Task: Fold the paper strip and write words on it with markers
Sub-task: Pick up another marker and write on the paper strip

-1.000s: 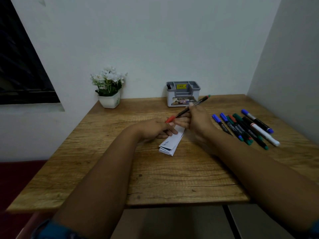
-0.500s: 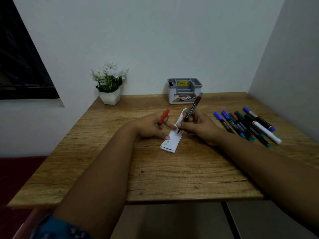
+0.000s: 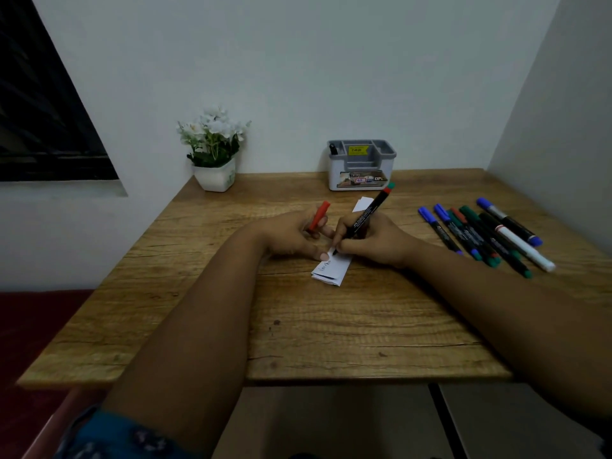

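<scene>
Cap (image 3: 318, 216) pulled off the marker (image 3: 364, 217), now in left hand (image 3: 291, 236); right hand (image 3: 371, 241) has lowered tip onto folded paper strip (image 3: 332, 268).

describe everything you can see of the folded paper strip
The folded paper strip is white, thin paper folded into several stacked layers that show at its near end. It lies flat on the wooden table, angled away to the right. Small handwriting marks its top face. The left hand presses its left edge; the marker tip touches it; the right hand covers its middle.
</scene>
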